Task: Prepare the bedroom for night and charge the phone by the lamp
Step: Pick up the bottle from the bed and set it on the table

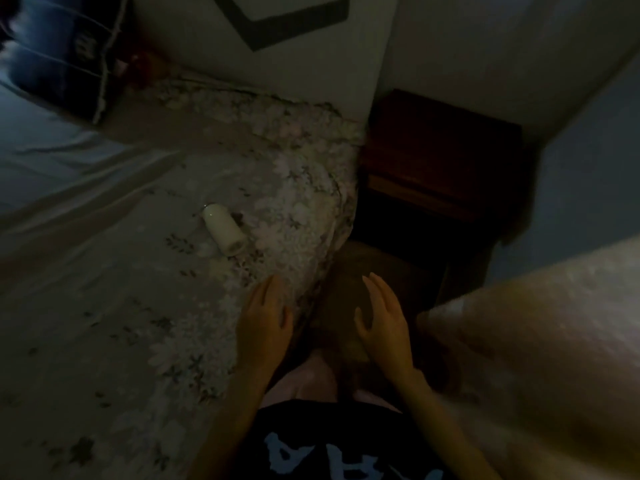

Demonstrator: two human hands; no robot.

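Plainly, both hands are empty with fingers loosely spread: the left hand (265, 318) hovers at the bed (121, 306) edge, the right hand (382, 322) beside it over the floor gap, probably poised to reach. No phone or lamp is recognisable; a white cylinder (225, 229) lies on the bed near its nightstand (440, 150) corner.

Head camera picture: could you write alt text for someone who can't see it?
In a dim bedroom, a person's left hand and right hand hover open at the corner of a floral-covered bed. A small white cylinder lies on its side on the bedspread, and a dark wooden nightstand stands beside the bed.
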